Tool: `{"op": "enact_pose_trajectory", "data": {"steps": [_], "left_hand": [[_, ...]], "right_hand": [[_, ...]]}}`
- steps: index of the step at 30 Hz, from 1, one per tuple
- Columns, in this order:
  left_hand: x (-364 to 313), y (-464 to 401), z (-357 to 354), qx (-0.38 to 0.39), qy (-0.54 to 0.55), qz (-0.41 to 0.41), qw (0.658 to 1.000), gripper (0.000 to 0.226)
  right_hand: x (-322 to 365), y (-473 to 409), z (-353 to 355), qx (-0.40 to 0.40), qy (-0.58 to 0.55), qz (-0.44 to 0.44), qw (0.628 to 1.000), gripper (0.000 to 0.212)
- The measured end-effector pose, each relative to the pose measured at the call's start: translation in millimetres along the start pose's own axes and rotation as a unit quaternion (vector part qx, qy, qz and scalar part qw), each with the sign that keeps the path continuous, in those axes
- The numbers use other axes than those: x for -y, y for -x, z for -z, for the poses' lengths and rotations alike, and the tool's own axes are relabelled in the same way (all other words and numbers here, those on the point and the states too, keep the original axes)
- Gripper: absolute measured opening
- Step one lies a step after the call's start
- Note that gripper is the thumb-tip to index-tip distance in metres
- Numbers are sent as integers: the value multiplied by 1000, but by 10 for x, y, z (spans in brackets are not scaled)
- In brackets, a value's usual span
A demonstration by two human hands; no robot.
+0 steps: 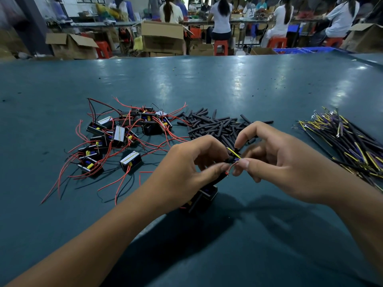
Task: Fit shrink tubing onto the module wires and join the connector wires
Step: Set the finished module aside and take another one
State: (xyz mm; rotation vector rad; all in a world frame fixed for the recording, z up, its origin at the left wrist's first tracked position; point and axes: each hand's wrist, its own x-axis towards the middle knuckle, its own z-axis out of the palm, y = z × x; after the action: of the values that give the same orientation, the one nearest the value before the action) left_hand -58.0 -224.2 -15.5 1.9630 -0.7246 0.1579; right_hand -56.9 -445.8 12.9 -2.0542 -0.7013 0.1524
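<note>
Thin red wire (230,169) and yellow wire (233,152) meet between both hands, near centre of green table (228,83). Pinched by left hand (186,168) at thumb and forefinger, black module (204,196) hanging just beneath it. Pinched too by right hand (275,160), fingers curled. Beyond, pile of black tubing (217,125); far left, heap of modules (122,137) with red leads; right, bundle of cables (348,141).
</note>
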Motion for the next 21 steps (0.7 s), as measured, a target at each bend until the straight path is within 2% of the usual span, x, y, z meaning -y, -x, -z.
{"op": "enact_pose_trajectory", "data": {"steps": [6,9,11,15,17,21], "left_hand": [[23,-4,11,11,138,45,989,17],[16,-13,-20,-3,128,37,991,16],[9,-10,-15,-4,122,34,992,14],[-1,5,31,25,123,37,991,17],[-4,9,91,29,71,17,997,20],[-11,11,204,34,-107,-47,993,16]], "right_hand": [[-9,-3,13,4,14,7,1000,25],[-4,2,15,10,44,18,999,26],[-10,3,12,11,48,23,999,19],[-46,-11,-24,-19,90,47,995,11],[-61,-19,-37,-31,90,48,994,14],[-62,-20,-31,-26,113,53,992,20]]}}
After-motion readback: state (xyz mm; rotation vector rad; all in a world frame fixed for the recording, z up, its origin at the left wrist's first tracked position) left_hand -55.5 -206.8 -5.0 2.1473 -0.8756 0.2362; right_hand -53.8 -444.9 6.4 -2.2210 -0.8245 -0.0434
